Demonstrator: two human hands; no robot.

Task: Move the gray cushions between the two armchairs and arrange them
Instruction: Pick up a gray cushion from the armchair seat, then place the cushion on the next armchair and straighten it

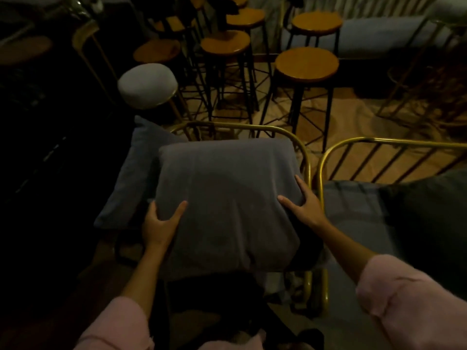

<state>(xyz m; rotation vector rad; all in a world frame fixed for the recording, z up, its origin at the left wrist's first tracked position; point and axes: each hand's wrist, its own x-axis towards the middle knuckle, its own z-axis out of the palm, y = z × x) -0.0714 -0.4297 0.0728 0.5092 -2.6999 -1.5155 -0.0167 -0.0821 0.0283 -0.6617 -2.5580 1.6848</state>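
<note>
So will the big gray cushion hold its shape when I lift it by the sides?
Probably not: the cushion already creases and sags between the left hand and right hand, so it looks soft. Likely light for its size. The fabric should not slip.

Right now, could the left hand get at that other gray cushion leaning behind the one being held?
Probably yes. The second cushion lies just beyond and left of the left hand, with nothing between them, but that hand is gripping the held cushion and would have to let go first.
</note>
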